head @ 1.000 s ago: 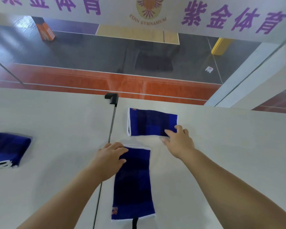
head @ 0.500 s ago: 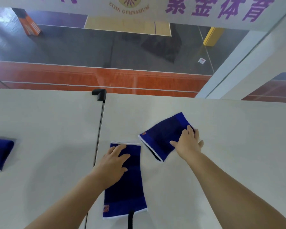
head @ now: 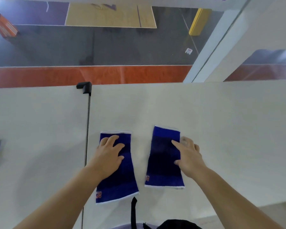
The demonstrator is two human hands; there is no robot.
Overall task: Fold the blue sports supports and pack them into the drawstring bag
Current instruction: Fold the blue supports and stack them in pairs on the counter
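On table (head: 205,113), two blue supports (head: 117,179), orange logos

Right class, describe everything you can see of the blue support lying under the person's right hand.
The right-hand blue support is a flat, knitted-looking sleeve, deep blue with darker bands across its middle and thin white trim at both ends. A small orange mark sits near its lower left corner. It lies unfolded, lengthwise away from the person, on the white table, beside and apart from the other support. The right hand rests on its right edge, fingers spread partly onto the table.
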